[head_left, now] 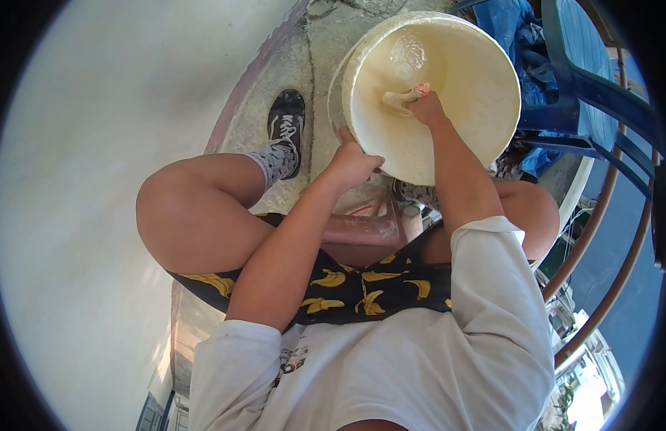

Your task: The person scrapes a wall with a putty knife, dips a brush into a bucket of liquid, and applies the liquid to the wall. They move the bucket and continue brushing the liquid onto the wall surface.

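A large cream-coloured bucket point(476, 79) is tipped toward me, its wide mouth facing up at my chest. My left hand point(353, 162) grips its near-left rim, with the thumb at the edge and the fingers along the outer wall. Inside the bucket, my right hand point(425, 109) is closed around a short cream-coated tool point(396, 98) with an orange-red end; its exact kind cannot be made out. A wet, shiny patch of pale liquid point(407, 57) shows at the far side of the interior. The thin bucket handle point(331, 90) hangs on the left.
A pinkish low seat point(361, 231) is beneath me. At right stand a blue plastic chair point(581, 79) and a crumpled blue sheet point(505, 25), with brown railings point(590, 244) beyond. A pale wall point(117, 108) rises on the left. My shoe point(286, 126) rests on rough concrete point(322, 43).
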A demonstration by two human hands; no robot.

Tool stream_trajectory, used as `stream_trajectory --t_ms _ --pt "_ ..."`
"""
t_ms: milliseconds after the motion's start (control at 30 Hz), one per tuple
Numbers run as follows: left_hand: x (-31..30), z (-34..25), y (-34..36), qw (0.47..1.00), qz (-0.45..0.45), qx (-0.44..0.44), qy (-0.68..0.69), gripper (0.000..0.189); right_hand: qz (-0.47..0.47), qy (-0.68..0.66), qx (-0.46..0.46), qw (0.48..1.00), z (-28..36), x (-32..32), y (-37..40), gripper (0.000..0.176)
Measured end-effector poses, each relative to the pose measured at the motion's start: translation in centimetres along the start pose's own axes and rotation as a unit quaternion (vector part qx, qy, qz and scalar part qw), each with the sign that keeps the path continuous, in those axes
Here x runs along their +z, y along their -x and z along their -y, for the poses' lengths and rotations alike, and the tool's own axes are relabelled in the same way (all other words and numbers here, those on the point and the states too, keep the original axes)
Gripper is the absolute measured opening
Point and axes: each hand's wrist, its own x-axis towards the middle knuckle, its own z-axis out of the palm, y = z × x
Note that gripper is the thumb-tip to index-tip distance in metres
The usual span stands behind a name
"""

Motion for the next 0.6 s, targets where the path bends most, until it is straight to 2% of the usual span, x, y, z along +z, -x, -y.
stream_trajectory --t_ms 133,233,300,433,600 --pt "-0.1 0.1 -0.2 1.0 0.005 0.006 0.002 0.093 0.018 0.004 -0.022 1.0 -0.8 -0.7 -0.5 0.031" --pt "0.0 0.0 -0.1 1.0 0.006 -0.004 -0.001 0.089 -0.031 0.014 0.017 0.999 -1.6 -1.1 -0.8 0.034" --pt "0.0 0.1 -0.2 1.0 -0.003 -0.009 -0.004 0.087 -0.036 0.011 -0.014 0.999 -1.9 -1.5 -1.1 0.036" --pt "-0.2 0.5 -0.9 1.0 0.026 -0.007 -0.002 0.087 -0.047 -0.043 -0.007 0.998 -0.9 -1.7 -1.0 0.033" --pt "-0.1 -0.2 -0.1 1.0 0.012 -0.003 -0.007 0.092 -0.007 0.011 -0.023 1.0 0.6 -1.6 -0.3 0.031"
